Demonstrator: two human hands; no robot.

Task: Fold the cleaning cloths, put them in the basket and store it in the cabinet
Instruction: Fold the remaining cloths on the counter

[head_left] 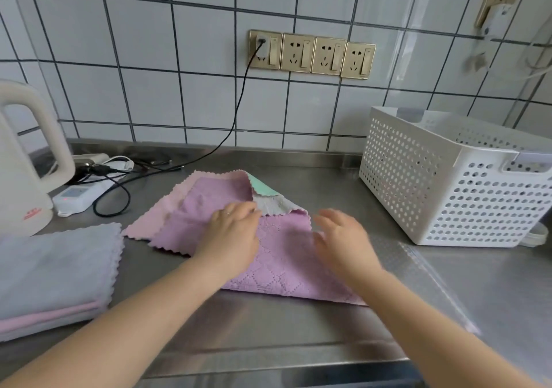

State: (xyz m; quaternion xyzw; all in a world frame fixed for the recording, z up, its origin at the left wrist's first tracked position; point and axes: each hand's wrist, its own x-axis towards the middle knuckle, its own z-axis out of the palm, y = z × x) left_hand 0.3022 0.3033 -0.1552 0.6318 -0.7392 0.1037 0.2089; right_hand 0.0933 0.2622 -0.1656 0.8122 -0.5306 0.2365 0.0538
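Note:
A purple cleaning cloth (280, 265) lies on the steel counter, its far part folded over. My left hand (231, 235) rests flat on it near the fold, fingers spread. My right hand (343, 238) hovers over or presses the cloth's right side, fingers apart and slightly blurred. Under the purple cloth lie a pink cloth (155, 217), a grey cloth (274, 204) and a mint-green cloth (261, 186), only their edges showing. A stack of folded cloths (56, 271), grey on top with pink below, sits at the left. The white perforated basket (442, 178) stands at the right, seemingly empty.
A cream electric kettle (24, 160) stands at the far left. A white power strip (77, 195) and tangled black cables (119, 178) lie behind the cloths. Wall sockets (312, 54) are on the tiled wall. The counter's front edge (268, 366) runs below my arms.

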